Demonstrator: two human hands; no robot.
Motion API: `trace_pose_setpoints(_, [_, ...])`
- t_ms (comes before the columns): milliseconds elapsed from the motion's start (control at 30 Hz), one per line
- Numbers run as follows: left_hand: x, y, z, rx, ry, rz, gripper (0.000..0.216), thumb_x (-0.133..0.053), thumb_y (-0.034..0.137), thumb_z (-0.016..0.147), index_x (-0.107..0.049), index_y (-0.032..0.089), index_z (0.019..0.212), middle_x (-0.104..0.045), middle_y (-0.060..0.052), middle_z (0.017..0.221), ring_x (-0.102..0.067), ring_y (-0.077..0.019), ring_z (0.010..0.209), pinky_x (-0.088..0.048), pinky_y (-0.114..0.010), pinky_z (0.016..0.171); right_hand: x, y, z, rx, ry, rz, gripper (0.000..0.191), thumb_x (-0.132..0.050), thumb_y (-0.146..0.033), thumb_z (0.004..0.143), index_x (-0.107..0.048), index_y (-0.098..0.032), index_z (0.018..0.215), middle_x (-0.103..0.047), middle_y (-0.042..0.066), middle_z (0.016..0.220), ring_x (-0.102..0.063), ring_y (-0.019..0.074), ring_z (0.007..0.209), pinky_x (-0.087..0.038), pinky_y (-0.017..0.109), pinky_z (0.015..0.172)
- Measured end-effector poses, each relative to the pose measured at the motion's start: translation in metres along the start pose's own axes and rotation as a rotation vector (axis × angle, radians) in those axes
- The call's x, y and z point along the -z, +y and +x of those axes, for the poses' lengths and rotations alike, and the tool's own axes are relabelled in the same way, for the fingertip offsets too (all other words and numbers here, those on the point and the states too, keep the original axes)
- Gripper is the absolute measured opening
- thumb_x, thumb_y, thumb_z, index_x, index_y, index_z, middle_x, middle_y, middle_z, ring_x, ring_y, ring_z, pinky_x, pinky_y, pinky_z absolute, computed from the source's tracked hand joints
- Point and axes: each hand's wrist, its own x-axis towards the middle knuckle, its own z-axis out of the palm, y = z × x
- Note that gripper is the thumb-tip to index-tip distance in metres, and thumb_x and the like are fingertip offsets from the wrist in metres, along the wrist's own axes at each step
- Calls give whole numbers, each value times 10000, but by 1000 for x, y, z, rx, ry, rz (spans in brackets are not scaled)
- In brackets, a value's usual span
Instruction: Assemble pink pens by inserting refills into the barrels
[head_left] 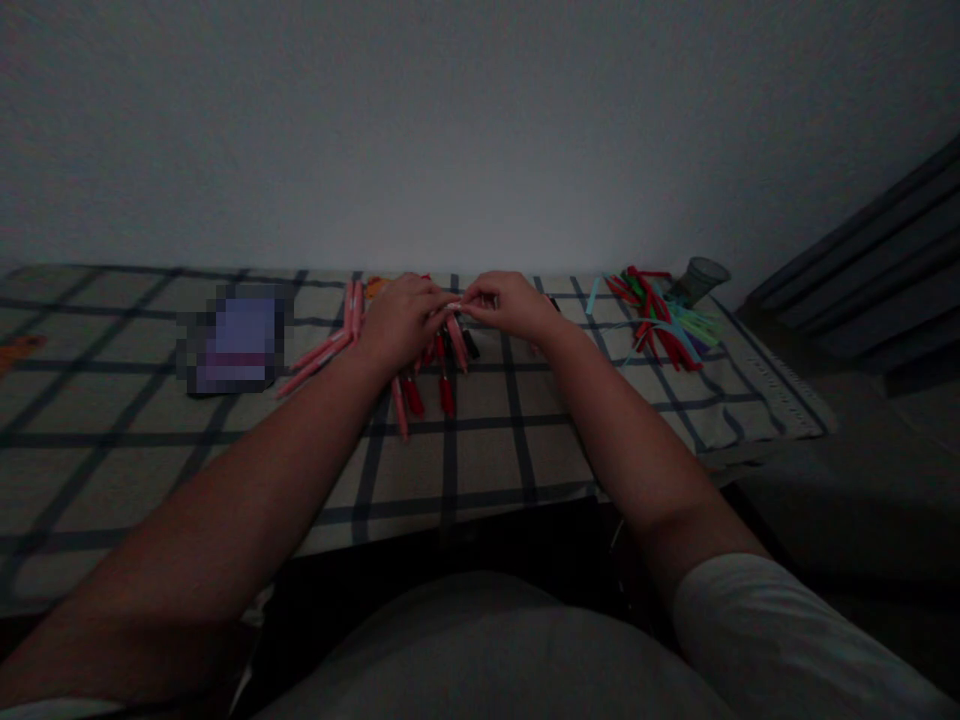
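My left hand [401, 318] is closed, back up, over a heap of pens in the middle of the table. From the other side my right hand [516, 304] pinches with thumb and fingers. Between the two sets of fingertips shows a small pale pink thing [454, 307], perhaps part of a pen; most of it is hidden. Below the hands lie pink pens [457, 345], a red-ended pen [448, 395] and a dark-ended pen [470, 343]. More pink pens [322, 350] lie to the left of my left hand, partly end to end.
A checked cloth [487, 430] covers the table, which meets a wall at the back. On the right are red, green and blue strips [660, 325] beside a tilted clear cup [699, 282]. A blurred purple-blue item [238, 340] lies left, and an orange thing [19, 348] at far left.
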Motion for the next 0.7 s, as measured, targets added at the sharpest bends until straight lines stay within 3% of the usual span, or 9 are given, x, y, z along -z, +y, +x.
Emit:
trace_pose_setpoints(267, [6,4,0,85,29,27,414,-549,422,1134,-880,281,1338,-853,-145,1312,-715,-370,1259,-548,-558,1121,9,-1,-4,-38,43,-32,346,-682,-410,1027,-854,-148,1175,-798,128,1120,-645,254,1008,-430,337,903])
trace_pose_setpoints(467, [9,7,-1,122,29,42,430,-526,441,1133,-880,265,1301,-857,-153,1301,-724,-385,1244,-553,-558,1099,10,9,-5,-36,59,-69,277,-633,-300,1011,-838,-149,1120,-793,138,1119,-631,259,990,-427,348,913])
trace_pose_setpoints(700, [10,9,-1,115,11,49,469,-522,452,1119,-873,218,1324,-858,-165,1224,-744,-370,1183,-561,-518,1053,10,5,-3,-27,67,-60,256,-627,-311,1023,-824,-161,1086,-771,126,1080,-619,256,990,-421,355,918])
